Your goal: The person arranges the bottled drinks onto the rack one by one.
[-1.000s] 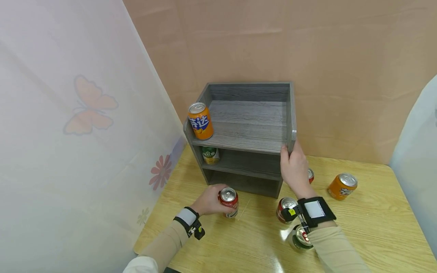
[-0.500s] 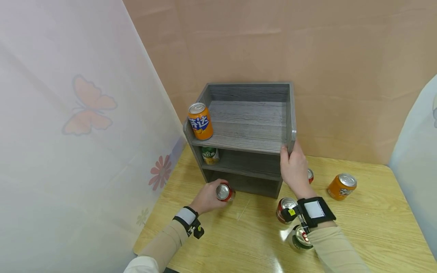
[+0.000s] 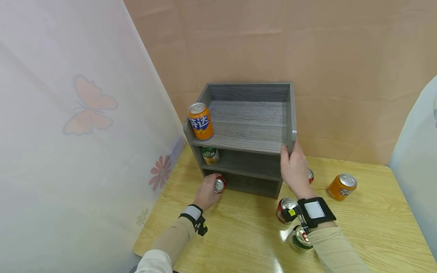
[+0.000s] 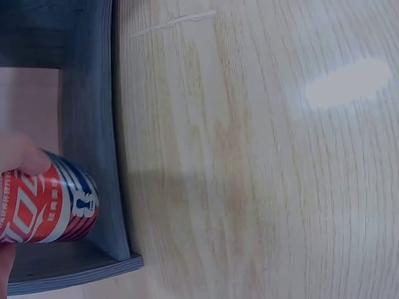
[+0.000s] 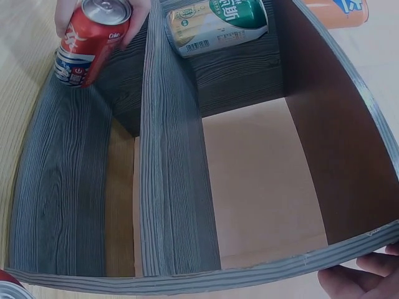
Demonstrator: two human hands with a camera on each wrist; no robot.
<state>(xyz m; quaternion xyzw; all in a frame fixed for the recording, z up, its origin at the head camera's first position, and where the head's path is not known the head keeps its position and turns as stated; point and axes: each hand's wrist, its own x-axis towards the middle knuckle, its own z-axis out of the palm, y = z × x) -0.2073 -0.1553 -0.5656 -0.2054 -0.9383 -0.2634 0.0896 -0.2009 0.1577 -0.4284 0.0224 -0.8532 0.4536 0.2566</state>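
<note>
My left hand (image 3: pixel 206 192) grips a red Coke can (image 5: pixel 95 38) by its sides, at the left end of the grey shelf unit's (image 3: pixel 246 144) bottom compartment. In the left wrist view the can (image 4: pixel 53 202) overlaps the bottom board, its base pointing inward. My right hand (image 3: pixel 295 170) holds the unit's right side panel near the upper shelf's front corner, thumb in front. An orange soda can (image 3: pixel 201 122) stands at the left of the top shelf. A green and gold can (image 3: pixel 210 155) sits below it on the middle shelf, partly shadowed.
Right of the unit, a red can (image 3: pixel 286 209) and a dark green can (image 3: pixel 301 238) stand on the wooden table (image 3: pixel 382 227) near my right wrist. Another orange can (image 3: pixel 342 186) is farther right. A red can (image 3: pixel 310 176) is mostly hidden behind my right hand. A fabric wall (image 3: pixel 143 151) borders the left.
My left hand has carried the red Coke can from the table in front of the unit back and left to the bottom compartment. The right hand has stayed on the side panel.
</note>
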